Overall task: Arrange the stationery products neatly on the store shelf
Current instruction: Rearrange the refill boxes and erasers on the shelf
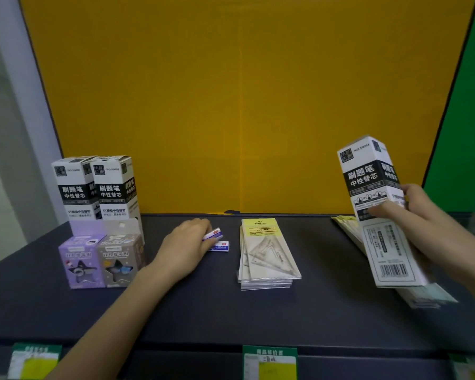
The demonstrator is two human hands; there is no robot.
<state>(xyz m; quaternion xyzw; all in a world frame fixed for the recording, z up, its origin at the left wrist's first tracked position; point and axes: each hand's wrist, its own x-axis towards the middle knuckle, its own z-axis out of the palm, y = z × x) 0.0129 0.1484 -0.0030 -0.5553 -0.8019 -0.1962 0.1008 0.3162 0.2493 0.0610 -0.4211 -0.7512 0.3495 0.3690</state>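
Note:
My right hand (412, 212) grips a tall white-and-black refill box (379, 209), held tilted above the right end of the dark shelf (203, 305). My left hand (187, 242) rests on the shelf with its fingers closed on a small eraser (214, 233); a second eraser (220, 246) lies right beside it. Two matching refill boxes (96, 187) stand upright at the back left. In front of them stand a purple sharpener box (80, 261) and a grey sharpener box (120, 257). A stack of set-square packs (266, 253) lies mid-shelf.
Another stack of flat packs (348, 229) lies at the right, partly hidden behind the held box. A yellow back panel (242, 105) closes the shelf behind. Green price labels (269, 363) hang on the front edge. A green wall (466, 105) stands at the right.

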